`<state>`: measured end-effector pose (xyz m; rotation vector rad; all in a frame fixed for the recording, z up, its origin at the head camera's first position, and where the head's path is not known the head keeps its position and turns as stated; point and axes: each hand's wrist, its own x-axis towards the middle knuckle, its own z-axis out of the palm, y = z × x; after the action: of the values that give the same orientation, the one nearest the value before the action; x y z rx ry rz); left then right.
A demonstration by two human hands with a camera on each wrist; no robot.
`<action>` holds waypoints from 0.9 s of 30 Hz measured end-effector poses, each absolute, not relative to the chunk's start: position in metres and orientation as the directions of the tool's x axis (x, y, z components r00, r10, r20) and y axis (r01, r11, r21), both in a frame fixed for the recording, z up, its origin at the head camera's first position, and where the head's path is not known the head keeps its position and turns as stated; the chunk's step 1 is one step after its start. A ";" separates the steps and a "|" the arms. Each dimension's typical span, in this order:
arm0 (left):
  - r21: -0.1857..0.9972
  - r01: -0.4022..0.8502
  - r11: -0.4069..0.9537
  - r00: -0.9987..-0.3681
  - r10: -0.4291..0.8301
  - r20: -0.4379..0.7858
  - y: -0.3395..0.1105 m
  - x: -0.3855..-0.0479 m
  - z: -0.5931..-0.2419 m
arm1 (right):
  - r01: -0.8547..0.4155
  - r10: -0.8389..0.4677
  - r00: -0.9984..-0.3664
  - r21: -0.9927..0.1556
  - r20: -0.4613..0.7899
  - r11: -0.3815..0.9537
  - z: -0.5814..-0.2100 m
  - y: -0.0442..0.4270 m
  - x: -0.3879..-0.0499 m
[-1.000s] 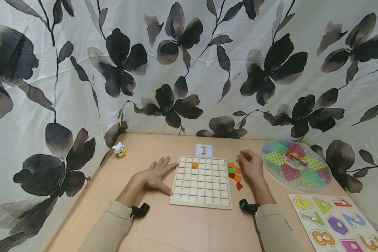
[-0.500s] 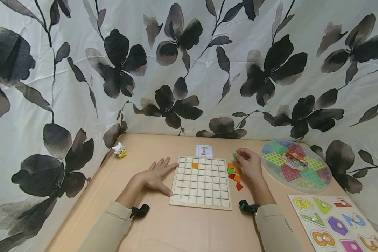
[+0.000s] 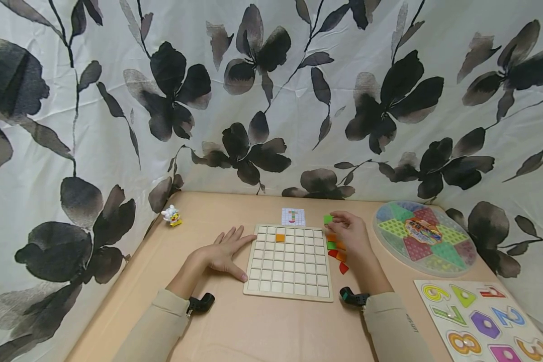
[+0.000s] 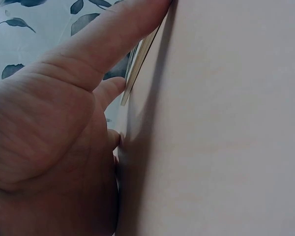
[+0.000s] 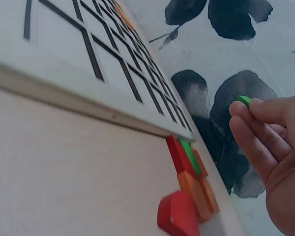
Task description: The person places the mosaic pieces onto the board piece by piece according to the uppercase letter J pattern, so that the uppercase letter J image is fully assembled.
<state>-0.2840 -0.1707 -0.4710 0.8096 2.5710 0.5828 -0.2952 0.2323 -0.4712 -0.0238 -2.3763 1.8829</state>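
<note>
A pale wooden grid board [image 3: 289, 269] lies flat on the table, with one orange square tile [image 3: 280, 238] in its top row. My left hand [image 3: 223, 254] rests along the board's left side, fingers spread; its thumb touches the board's edge [image 4: 142, 54] in the left wrist view. Between thumb and fingers my right hand [image 3: 350, 231] pinches a green tile [image 3: 328, 219], held above the table near the board's top right corner. Loose orange, green and red pieces [image 5: 189, 177] lie against the board's right side, partly hidden under the right hand in the head view.
A small pattern card [image 3: 293, 216] lies just beyond the board. A round colourful box [image 3: 425, 236] and a number-and-shape puzzle board [image 3: 484, 319] are on the right. A small toy figure [image 3: 172, 215] stands at the back left. A floral curtain [image 3: 271, 100] hangs behind the table.
My right hand has moved left with the green tile, from beyond the loose pieces toward the board's top right corner. The left hand stays still.
</note>
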 end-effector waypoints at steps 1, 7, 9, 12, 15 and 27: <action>0.490 0.448 0.748 -0.761 0.606 -0.229 -0.171 -0.284 -0.471 | -0.079 0.066 -0.993 -0.965 0.099 0.250 -0.471 0.231 -0.296; 0.494 0.446 0.746 -0.761 0.607 -0.230 -0.171 -0.284 -0.470 | -0.206 -0.008 -0.975 -0.891 0.222 0.404 -0.469 0.224 -0.298; 0.495 0.445 0.746 -0.761 0.606 -0.230 -0.171 -0.284 -0.471 | -0.255 -0.033 -0.962 -0.855 0.270 0.451 -0.469 0.222 -0.299; 0.495 0.444 0.747 -0.762 0.605 -0.230 -0.171 -0.284 -0.471 | -0.312 -0.060 -0.943 -0.810 0.327 0.497 -0.469 0.218 -0.299; 0.492 0.445 0.748 -0.763 0.604 -0.230 -0.171 -0.284 -0.471 | -0.335 -0.077 -0.936 -0.796 0.345 0.505 -0.467 0.213 -0.298; 0.512 0.446 0.734 -0.756 0.615 -0.222 -0.172 -0.285 -0.473 | -0.354 -0.106 -0.933 -0.817 0.345 0.455 -0.464 0.191 -0.295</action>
<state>-0.2846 -0.1717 -0.4727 0.8176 2.5572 0.6166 -0.2953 0.1905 -0.4640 0.3980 -2.4621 1.4698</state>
